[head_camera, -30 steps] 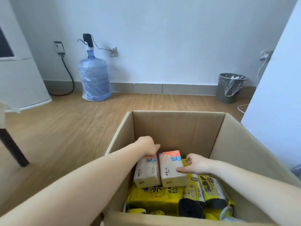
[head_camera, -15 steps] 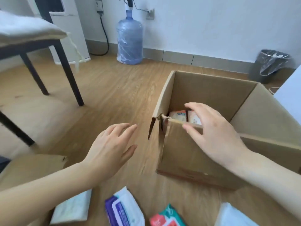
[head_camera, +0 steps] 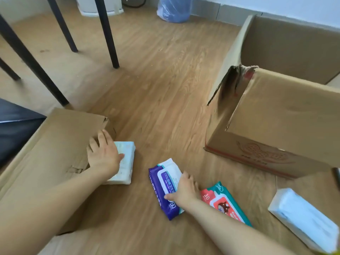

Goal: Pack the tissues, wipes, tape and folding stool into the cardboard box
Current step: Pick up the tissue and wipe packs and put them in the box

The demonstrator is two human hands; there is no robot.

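Leftmost, flattened brown cardboard sheet (head_camera: 51, 153) lying on the wood-grain floor (head_camera: 156, 89), dark bench legs (head_camera: 108, 34) behind it. Next, left hand (head_camera: 104, 159) pressed flat on the pale white-and-mint tissue pack (head_camera: 125, 162), fingers spread across its top and near edge, grip not yet closed around it. Toward centre, right hand (head_camera: 185, 188) laid over the purple-and-white wet-wipe pack (head_camera: 163, 190), thumb at its near long edge, fingers across the lid label; whether closed on the pack cannot be told. Just beside and touching, red-and-teal wet-wipe pack (head_camera: 226, 203), partly under the right forearm. Farther right, soft white plastic-wrapped tissue pack (head_camera: 301, 218), apart from the others. Upper right, open brown cardboard box (head_camera: 276, 126) with one torn corner flap, well apart from both hands; contents hidden from this angle. Tape and folding stool not in view. Likely risks: slick film slipping from a flat, shallow hold on lifting; tissue pack catching the cardboard edge touching it; red-and-teal pack dragged along with its neighbour; torn flap snagging packs on entry.
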